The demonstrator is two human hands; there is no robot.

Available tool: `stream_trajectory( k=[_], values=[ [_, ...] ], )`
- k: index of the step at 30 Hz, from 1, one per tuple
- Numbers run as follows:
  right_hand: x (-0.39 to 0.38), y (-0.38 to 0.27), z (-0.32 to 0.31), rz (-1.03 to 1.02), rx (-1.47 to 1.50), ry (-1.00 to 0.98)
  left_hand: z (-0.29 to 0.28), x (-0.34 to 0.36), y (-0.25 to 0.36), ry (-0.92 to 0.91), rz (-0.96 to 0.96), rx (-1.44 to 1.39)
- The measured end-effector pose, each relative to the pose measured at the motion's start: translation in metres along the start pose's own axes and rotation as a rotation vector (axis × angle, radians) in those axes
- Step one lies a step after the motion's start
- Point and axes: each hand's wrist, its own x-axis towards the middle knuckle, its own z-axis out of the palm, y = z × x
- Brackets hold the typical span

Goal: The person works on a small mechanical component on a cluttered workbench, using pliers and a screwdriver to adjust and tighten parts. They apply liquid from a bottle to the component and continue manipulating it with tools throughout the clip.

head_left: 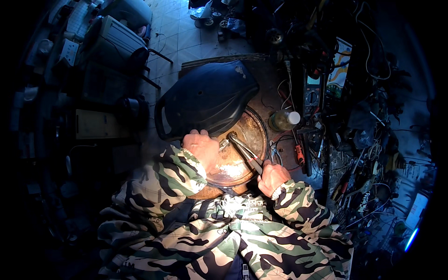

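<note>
A large black moulded plastic cover (205, 95) lies tilted over the far left part of a round, rusty metal lid (254, 128). My left hand (201, 148) is closed at the cover's near edge, its fingers curled over that edge. Beside its thumb side is a small shiny metal piece (224, 144), too small to name. My right hand (273, 178) is wrapped round the handles of a pair of pliers (246, 151). The pliers slant up and left, and their jaws meet a dark spot on the lid near the cover's edge. What the jaws touch cannot be made out.
A jar with a white cap (293, 117) stands right of the lid, near an orange-handled screwdriver (299, 153) and a multimeter (311, 96). Tangled wires and tools (359, 172) crowd the right side. A dark chair (140, 60) stands at the far left on the tiled floor (175, 35).
</note>
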Motion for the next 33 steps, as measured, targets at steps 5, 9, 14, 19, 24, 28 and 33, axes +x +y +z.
stream_trajectory(
  k=[5,9,14,19,24,28,33],
  values=[
    [0.0,0.001,-0.002,0.011,0.004,0.014,-0.016,0.007,-0.021,-0.006,0.196,-0.34],
    [-0.002,-0.001,-0.003,0.009,0.03,0.024,-0.018,0.003,-0.03,0.055,0.199,-0.504],
    [-0.003,-0.001,-0.004,0.009,0.042,0.006,0.003,-0.012,-0.02,0.372,0.153,-0.632],
    [-0.003,0.0,-0.005,-0.006,0.061,0.005,0.035,-0.018,0.013,0.658,-0.02,-1.058],
    [-0.003,-0.002,-0.008,0.018,0.065,-0.002,0.063,-0.018,0.043,0.6,-0.12,-1.605],
    [-0.001,-0.01,-0.013,0.079,0.018,-0.032,0.05,-0.013,0.048,0.665,0.046,-1.342],
    [0.003,-0.012,-0.011,0.122,-0.033,-0.075,0.04,0.004,0.064,0.882,0.161,-1.116]
  ],
)
